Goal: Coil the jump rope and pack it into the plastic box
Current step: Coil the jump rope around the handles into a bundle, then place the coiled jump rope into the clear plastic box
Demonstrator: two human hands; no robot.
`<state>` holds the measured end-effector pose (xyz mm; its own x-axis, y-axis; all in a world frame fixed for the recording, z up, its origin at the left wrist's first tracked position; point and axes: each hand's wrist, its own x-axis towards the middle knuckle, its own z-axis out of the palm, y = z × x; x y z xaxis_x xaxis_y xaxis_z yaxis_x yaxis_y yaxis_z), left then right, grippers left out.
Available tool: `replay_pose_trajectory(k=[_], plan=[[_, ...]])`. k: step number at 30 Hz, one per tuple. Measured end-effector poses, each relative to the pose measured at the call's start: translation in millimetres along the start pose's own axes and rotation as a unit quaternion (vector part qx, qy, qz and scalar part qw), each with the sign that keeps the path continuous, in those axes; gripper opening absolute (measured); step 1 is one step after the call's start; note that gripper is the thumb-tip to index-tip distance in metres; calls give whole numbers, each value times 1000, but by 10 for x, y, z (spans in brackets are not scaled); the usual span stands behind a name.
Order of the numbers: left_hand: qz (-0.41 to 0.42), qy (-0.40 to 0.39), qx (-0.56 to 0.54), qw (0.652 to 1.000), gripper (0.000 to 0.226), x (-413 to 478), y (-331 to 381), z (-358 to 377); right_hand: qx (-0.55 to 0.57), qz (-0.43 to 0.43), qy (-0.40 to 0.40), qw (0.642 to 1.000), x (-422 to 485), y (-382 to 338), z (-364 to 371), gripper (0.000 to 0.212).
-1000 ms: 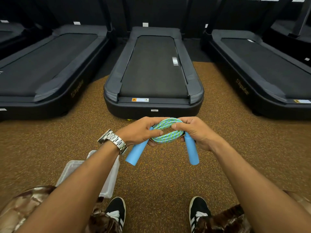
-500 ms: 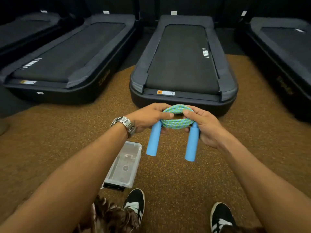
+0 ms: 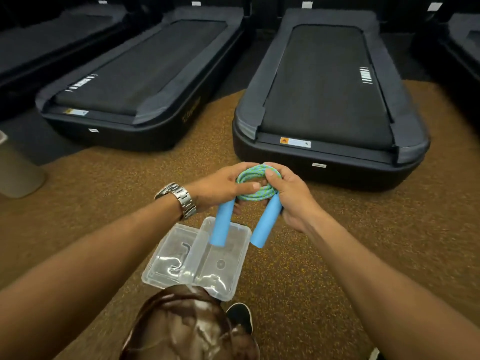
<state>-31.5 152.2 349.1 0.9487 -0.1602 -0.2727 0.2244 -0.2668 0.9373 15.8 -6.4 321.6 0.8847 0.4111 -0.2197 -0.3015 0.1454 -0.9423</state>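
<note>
Both hands are closed on the rope [image 3: 255, 184], which is wound into a tight ring held in the air in front of the person. The left hand [image 3: 220, 185] pinches the ring's left side with the thumb laid across the strands, and the right hand [image 3: 291, 193] curls round the right side, thumb on top. Gripping from both sides looks meant to keep the loops from springing apart.

Two blue grips hang down from the ring: the left handle [image 3: 222, 223] and the right handle [image 3: 265, 224], side by side and roughly parallel, so the bundle stays narrow. Their lower ends point down toward the box [image 3: 235, 287], which lies open on the floor [image 3: 324, 268] just below the hands and next to the person's knee [image 3: 181, 320]. The left handle's tip overlaps the box in view, though it appears to be above it, not inside.

The box is clear plastic and shows as two shallow halves side by side; which one is the lid I cannot tell for sure, though the right half seems deeper. A watch [image 3: 179, 198] sits on the left wrist, a shoe [image 3: 240, 318] shows by the box, and treadmills [image 3: 324, 87] stand beyond.

Coiling looks done; lowering the bundle in remains. The handles may need folding flat against the ring to fit.
</note>
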Motion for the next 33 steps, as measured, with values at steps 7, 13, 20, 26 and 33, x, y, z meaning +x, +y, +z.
replay_pose_trajectory(k=[7,13,20,26,33], plan=[[-6,135,-264,955,32,243,-686,-40,-9,23,15,1000,255,444,186,18],[3,165,-318,934,28,311,-953,-76,-16,45,17,999,384,625,251,16],[2,129,-414,901,33,277,-1344,-98,-32,65,25,997,526,892,306,18],[-63,203,-373,903,30,259,-1768,-32,-57,144,36,987,690,1363,277,17],[-143,204,-175,953,49,131,-2260,94,-15,228,77,970,796,2004,382,32]])
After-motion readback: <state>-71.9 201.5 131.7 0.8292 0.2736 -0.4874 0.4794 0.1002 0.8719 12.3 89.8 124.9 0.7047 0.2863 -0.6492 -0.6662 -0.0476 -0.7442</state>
